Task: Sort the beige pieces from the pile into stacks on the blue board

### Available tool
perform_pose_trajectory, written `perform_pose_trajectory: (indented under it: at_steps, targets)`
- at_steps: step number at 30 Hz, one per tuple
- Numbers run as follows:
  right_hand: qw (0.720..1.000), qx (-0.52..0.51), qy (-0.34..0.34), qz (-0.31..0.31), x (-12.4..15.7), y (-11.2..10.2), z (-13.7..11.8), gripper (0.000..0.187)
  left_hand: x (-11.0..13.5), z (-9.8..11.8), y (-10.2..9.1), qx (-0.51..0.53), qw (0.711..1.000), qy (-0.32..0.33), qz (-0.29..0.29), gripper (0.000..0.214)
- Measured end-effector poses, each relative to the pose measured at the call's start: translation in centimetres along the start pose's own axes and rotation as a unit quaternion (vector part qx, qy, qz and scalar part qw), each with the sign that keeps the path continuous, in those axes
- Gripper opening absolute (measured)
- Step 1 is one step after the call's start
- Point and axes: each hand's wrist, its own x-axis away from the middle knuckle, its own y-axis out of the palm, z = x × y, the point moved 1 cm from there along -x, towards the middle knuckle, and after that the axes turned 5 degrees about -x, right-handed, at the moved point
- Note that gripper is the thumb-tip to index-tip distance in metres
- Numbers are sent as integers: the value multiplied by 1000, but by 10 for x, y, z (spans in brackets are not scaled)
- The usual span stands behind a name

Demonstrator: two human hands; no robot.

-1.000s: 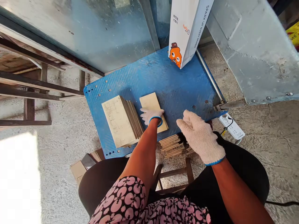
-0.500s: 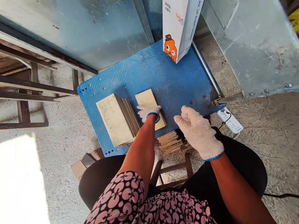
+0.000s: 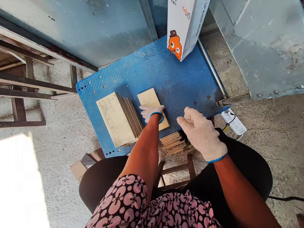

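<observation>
A blue board (image 3: 171, 79) lies in front of me as a work surface. My left hand (image 3: 151, 111), in a white knit glove, rests flat with spread fingers on a single pale rectangular panel (image 3: 149, 98) on the board. To its left leans a slanted stack of similar panels (image 3: 117, 118). My right hand (image 3: 201, 133), also gloved, hovers over the board's near edge with its fingers curled downward; nothing shows in it. Just under it, below the board's edge, sits a pile of thin wooden panels (image 3: 173, 144) on a wooden stool.
A white paper bag with an orange cartoon figure (image 3: 184, 27) stands at the board's far edge. A metal rod (image 3: 211, 71) runs along the board's right side. A white power strip (image 3: 234, 122) lies on the concrete floor at right. Wooden frames (image 3: 28, 88) stand left; cardboard pieces (image 3: 83, 163) lie lower left.
The view has shifted slightly. My left hand stays on the single panel. My right hand has drifted a little toward me, over the board's near edge.
</observation>
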Motion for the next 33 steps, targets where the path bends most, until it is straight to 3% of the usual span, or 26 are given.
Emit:
perform_pose_trajectory:
  at_steps: [8,14,17,20,23,26,29,31,33]
  targets:
    - [1000,-4,-4,9,-3,-3,2,41,0,1,-3,24,1000,-1,-13,128]
    - [999,11,-36,31,-4,-5,3,38,17,-12,-14,38,999,8,2,142]
    - [998,10,-53,44,-2,-8,1,40,25,-22,-25,26,998,49,43,137]
    - [997,16,-61,46,3,-15,-3,39,33,-36,-34,28,987,152,55,110]
    - [996,26,-70,55,7,-23,-7,37,54,-65,-33,38,962,269,32,76]
    - [994,36,-84,64,9,-27,-9,36,88,-113,-23,37,947,318,15,67]
    - [992,47,-109,48,11,-27,-10,34,125,-167,-8,1,961,274,-42,67]
    - [991,48,-122,38,13,-27,-11,33,144,-196,2,-43,969,205,-130,68]
    - [991,45,-125,36,15,-27,-11,32,156,-214,12,-70,958,190,-205,60]
